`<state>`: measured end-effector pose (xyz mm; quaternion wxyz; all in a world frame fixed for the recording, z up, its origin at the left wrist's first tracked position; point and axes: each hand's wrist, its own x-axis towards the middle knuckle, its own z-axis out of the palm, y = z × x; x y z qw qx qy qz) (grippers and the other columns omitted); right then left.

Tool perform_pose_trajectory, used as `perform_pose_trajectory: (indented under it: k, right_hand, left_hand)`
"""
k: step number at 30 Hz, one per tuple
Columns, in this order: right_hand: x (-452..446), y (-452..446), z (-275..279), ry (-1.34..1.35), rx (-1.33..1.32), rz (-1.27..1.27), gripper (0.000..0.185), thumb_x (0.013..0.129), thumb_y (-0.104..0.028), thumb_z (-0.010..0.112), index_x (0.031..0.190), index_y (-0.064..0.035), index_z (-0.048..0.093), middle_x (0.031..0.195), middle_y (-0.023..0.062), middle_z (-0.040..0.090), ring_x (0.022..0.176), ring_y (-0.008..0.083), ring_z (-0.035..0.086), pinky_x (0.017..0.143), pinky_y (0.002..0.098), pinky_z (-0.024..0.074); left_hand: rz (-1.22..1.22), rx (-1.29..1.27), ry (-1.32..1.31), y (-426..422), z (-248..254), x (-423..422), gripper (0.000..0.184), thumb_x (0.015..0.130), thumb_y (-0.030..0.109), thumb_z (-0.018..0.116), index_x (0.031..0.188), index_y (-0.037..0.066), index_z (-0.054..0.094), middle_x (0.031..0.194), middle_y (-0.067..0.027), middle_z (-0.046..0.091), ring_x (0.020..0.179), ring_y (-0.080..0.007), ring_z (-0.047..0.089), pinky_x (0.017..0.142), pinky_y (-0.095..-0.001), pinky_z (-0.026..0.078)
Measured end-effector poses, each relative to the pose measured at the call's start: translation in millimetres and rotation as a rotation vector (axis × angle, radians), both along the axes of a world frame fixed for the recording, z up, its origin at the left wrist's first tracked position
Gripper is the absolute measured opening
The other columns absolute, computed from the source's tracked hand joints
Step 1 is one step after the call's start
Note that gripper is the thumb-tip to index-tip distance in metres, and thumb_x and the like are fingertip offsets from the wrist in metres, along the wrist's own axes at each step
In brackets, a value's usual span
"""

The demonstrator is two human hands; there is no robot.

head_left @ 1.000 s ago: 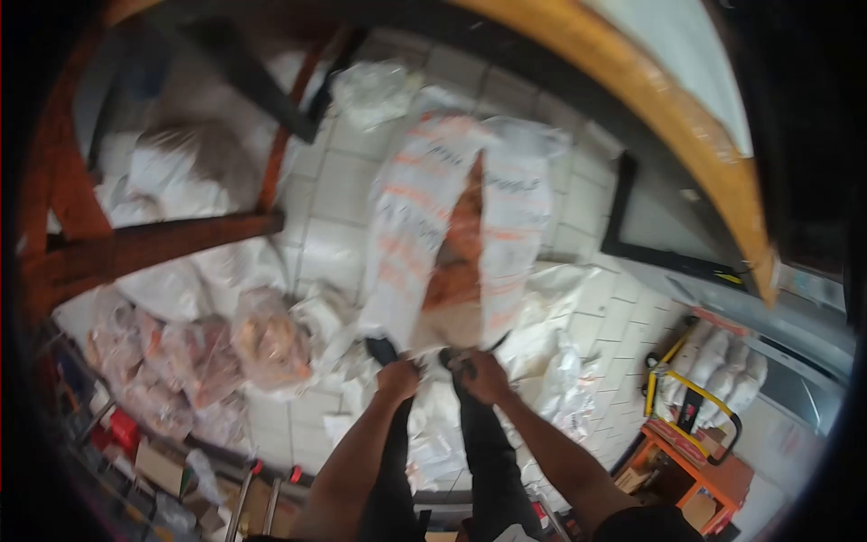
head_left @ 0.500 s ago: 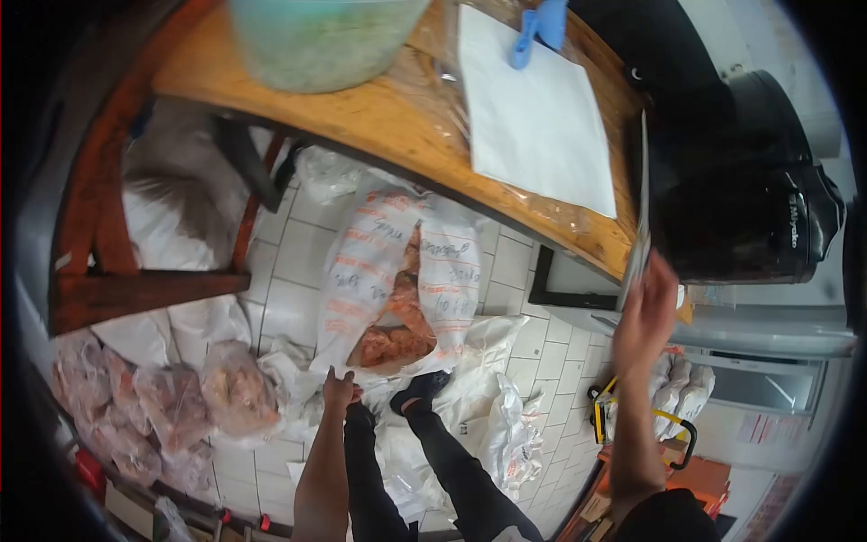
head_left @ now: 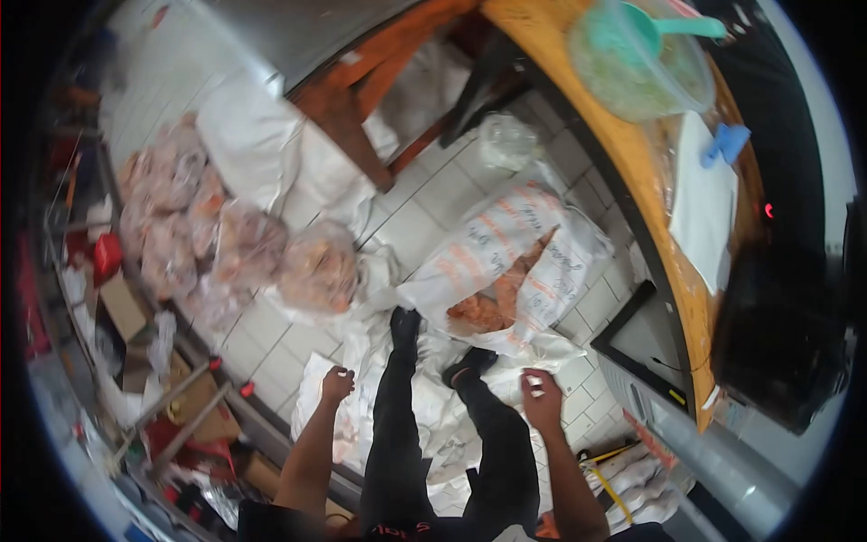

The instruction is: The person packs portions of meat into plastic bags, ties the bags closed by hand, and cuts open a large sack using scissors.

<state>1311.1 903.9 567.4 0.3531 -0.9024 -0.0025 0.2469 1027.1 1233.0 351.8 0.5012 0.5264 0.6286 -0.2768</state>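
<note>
My left hand (head_left: 338,385) hangs beside my left leg, its fingers loosely curled with nothing visible in them. On the other side, my right hand (head_left: 542,399) is bent at the fingers, with a gap between thumb and fingers showing white behind. In front of my feet lies a white woven sack (head_left: 479,248) with orange print and black handwriting. Through its long slit, reddish-orange raw meat pieces (head_left: 483,312) show, perhaps chicken. Neither hand touches the sack. White sacking (head_left: 433,348) is spread beneath my feet.
Clear plastic bags of pale pink meat (head_left: 248,239) lie on the left floor. A wooden table (head_left: 623,154) on the right bears a tub (head_left: 664,77) with a green scoop, white sheet (head_left: 704,203) and black appliance (head_left: 777,334). Shelving with boxes (head_left: 185,388) stands lower left.
My view has swung left, bringing the meat bags and shelving further in. My right hand has dropped from a thin flat pale thing at the table edge. My left hand has left the sack's edge.
</note>
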Motion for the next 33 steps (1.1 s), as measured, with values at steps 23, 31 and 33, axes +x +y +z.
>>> perform_pose_trajectory:
  k: [23, 31, 33]
  right_hand:
    - [42.2, -204.1, -101.5, 0.273, -0.423, 0.707, 0.031, 0.081, -0.030, 0.062, 0.090, -0.0010, 0.067, 0.088, 0.0197, 0.068, 0.087, 0.0313, 0.066, 0.078, 0.0388, 0.0507]
    - [-14.7, -224.6, -141.3, 0.548, -0.446, 0.821, 0.022, 0.084, -0.023, 0.062, 0.092, -0.0031, 0.066, 0.078, 0.0048, 0.067, 0.066, 0.0126, 0.063, 0.052, 0.0261, 0.0474]
    - [-32.3, -201.8, -128.3, 0.639, -0.431, 0.844, 0.022, 0.084, -0.023, 0.062, 0.094, -0.0033, 0.066, 0.079, 0.0047, 0.067, 0.068, 0.0138, 0.064, 0.053, 0.0270, 0.0484]
  left_hand:
    - [0.832, 0.224, -0.137, -335.9, 112.2, -112.1, 0.037, 0.086, 0.023, 0.064, 0.114, 0.000, 0.056, 0.084, -0.0104, 0.065, 0.066, -0.0157, 0.065, 0.055, -0.0282, 0.051]
    - [1.109, 0.169, -0.109, -429.4, 108.7, -158.5, 0.040, 0.084, 0.026, 0.066, 0.113, 0.001, 0.058, 0.085, -0.0106, 0.067, 0.068, -0.0162, 0.066, 0.056, -0.0284, 0.051]
    - [1.147, 0.148, -0.076, -454.4, 112.3, -169.3, 0.039, 0.084, 0.027, 0.065, 0.114, 0.003, 0.058, 0.089, -0.0122, 0.067, 0.073, -0.0177, 0.068, 0.058, -0.0281, 0.052]
